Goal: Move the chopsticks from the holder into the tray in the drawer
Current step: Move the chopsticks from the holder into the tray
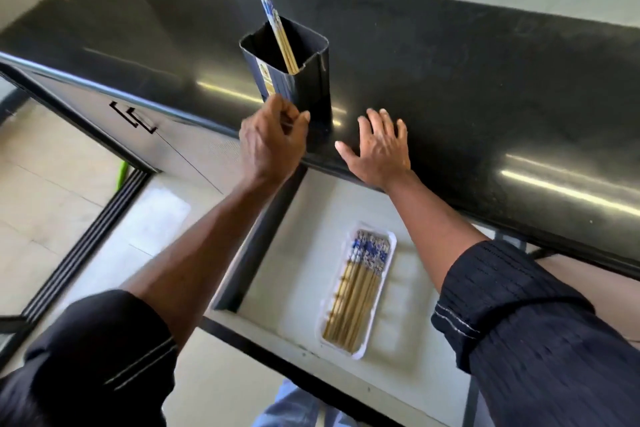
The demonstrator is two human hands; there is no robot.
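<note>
Perhaps three chopsticks point(277, 32) lean in the holder point(306, 88), patterned ends up-left.

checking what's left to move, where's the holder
Head view, left of centre: the holder stands on the dark counter, just beyond the left hand.

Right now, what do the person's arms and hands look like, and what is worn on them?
The left hand and right hand are bare: no gloves, no ring or watch visible. Dark sleeves end near the elbows. The left sleeve has thin pale stripes at its edge; the right sleeve is ribbed, with one pale stitched line.
</note>
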